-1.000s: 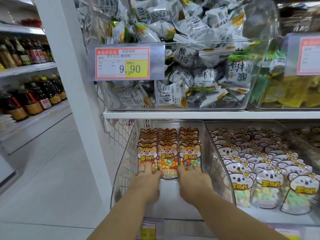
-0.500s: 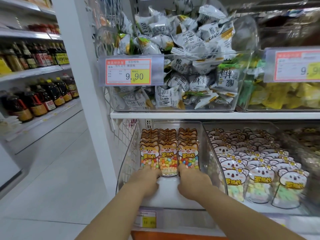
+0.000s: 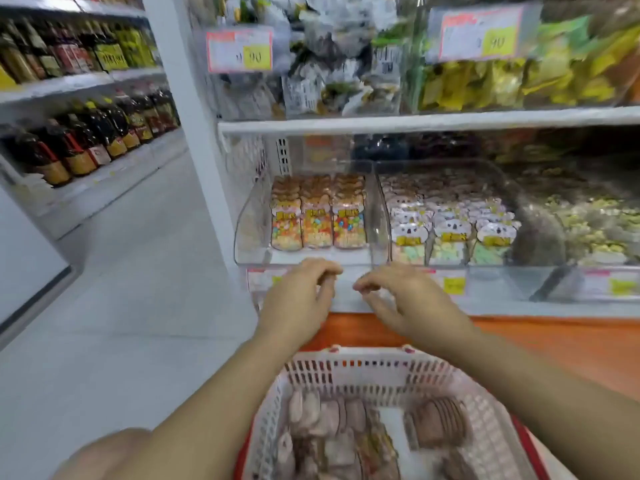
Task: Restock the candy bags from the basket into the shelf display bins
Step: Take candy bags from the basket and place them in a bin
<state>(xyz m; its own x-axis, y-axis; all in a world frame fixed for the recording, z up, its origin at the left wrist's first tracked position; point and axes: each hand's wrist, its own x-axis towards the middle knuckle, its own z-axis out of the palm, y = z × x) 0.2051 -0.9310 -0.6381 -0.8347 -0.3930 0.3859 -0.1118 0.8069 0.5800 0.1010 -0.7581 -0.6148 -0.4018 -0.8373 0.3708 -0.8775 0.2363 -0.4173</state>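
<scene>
Three rows of dog-face candy bags [image 3: 317,220] stand upright in a clear display bin [image 3: 251,230] on the lower shelf. A white and red basket [image 3: 349,370] below holds several more candy bags [image 3: 329,420]. My left hand [image 3: 298,301] and my right hand [image 3: 403,297] hover in front of the bin, outside it, above the basket. Both hold nothing and their fingers hang loosely curled. The view is blurred.
A second clear bin [image 3: 384,202] to the right holds koala-face candy bags [image 3: 453,230]. Bins of wrapped sweets [image 3: 332,64] sit on the shelf above, with price tags [image 3: 239,51]. Dark bottles [image 3: 83,140] line shelves at the left across a pale floor aisle.
Both hands have pulled back out of the bin, away from the front candy bags, and now hang over the basket. The camera tilted down, bringing the basket into view.
</scene>
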